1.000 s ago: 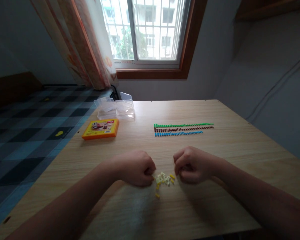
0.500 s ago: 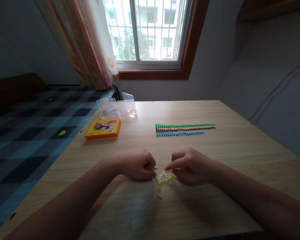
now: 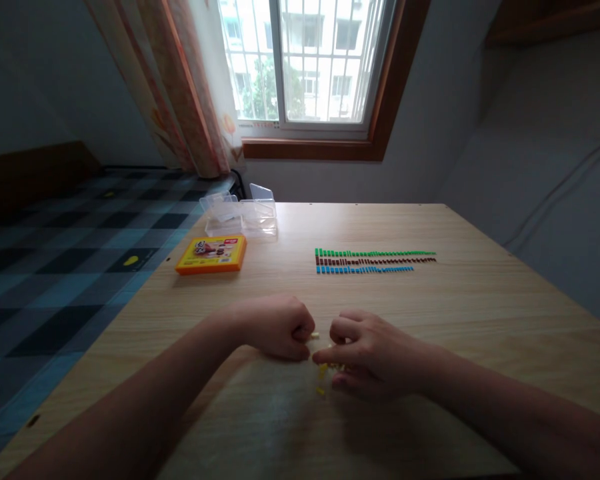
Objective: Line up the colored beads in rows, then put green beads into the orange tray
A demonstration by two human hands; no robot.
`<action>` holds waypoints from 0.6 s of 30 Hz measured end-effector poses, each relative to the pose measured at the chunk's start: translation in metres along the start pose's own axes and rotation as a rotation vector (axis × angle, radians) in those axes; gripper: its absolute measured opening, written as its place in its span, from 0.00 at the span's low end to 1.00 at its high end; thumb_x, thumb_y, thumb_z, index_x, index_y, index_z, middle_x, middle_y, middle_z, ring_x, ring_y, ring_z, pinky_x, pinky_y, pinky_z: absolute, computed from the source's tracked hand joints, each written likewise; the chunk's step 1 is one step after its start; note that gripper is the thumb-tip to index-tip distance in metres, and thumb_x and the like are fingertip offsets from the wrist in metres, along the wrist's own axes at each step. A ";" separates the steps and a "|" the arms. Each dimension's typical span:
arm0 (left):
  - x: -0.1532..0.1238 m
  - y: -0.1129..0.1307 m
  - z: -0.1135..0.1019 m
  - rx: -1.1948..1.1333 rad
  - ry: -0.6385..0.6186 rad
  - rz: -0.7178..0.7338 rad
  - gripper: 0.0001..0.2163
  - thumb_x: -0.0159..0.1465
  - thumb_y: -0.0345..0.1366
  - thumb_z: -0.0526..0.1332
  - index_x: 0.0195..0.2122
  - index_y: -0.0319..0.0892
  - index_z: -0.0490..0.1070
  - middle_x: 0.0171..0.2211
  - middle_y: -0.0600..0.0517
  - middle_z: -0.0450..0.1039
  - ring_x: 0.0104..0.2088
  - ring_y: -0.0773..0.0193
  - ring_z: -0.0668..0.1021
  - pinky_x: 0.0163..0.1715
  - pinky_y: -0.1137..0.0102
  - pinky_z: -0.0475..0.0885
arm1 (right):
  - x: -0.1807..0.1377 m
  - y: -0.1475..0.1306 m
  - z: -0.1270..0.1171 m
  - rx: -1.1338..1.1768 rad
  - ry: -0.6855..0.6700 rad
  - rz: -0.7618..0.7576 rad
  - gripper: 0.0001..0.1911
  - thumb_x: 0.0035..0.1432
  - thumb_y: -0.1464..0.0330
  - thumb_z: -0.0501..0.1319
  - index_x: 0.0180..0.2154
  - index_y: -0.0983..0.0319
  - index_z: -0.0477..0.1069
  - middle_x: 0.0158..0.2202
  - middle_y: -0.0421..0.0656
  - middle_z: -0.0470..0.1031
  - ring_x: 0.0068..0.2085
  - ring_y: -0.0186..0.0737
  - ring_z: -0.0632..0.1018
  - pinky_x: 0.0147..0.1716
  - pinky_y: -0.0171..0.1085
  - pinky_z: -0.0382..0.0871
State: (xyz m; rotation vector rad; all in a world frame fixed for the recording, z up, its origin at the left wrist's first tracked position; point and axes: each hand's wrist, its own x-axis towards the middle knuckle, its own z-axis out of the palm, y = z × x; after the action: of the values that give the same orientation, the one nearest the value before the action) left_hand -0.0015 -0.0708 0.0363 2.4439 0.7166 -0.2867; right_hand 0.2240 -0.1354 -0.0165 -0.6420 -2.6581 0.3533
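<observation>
My left hand (image 3: 280,328) rests on the table with its fingers curled in; whether anything is inside them is hidden. A single cream piece (image 3: 315,335) lies by its knuckles. My right hand (image 3: 373,353) is over a small pile of cream and yellow building pieces (image 3: 323,368), its index finger stretched left and its thumb apart below. It covers much of the pile, and I see nothing held between its fingers. One yellow piece (image 3: 321,391) lies just nearer to me.
Beyond my hands, small pieces lie in a green row (image 3: 350,253), a brown row (image 3: 353,262) and a blue row (image 3: 353,270) on the wooden table (image 3: 455,400). At the left are a yellow-orange box (image 3: 213,255) and clear plastic cases (image 3: 243,217). A checked bed (image 3: 105,267) adjoins.
My right hand has moved left and nearer to me, now over the pile with its index finger close to my left hand. The left hand has stayed put; the view has shifted slightly.
</observation>
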 end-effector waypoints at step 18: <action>0.003 -0.001 0.003 0.044 0.058 -0.044 0.12 0.56 0.33 0.61 0.19 0.42 0.58 0.17 0.59 0.55 0.20 0.69 0.58 0.21 0.69 0.53 | -0.007 0.012 -0.012 0.188 0.162 0.005 0.11 0.61 0.68 0.59 0.32 0.62 0.79 0.28 0.42 0.67 0.29 0.36 0.67 0.30 0.38 0.57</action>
State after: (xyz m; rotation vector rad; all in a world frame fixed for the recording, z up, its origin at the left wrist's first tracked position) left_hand 0.0004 -0.0706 0.0320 2.4889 0.7981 -0.2522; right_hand 0.2393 -0.1263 -0.0118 -0.5917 -2.4347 0.5224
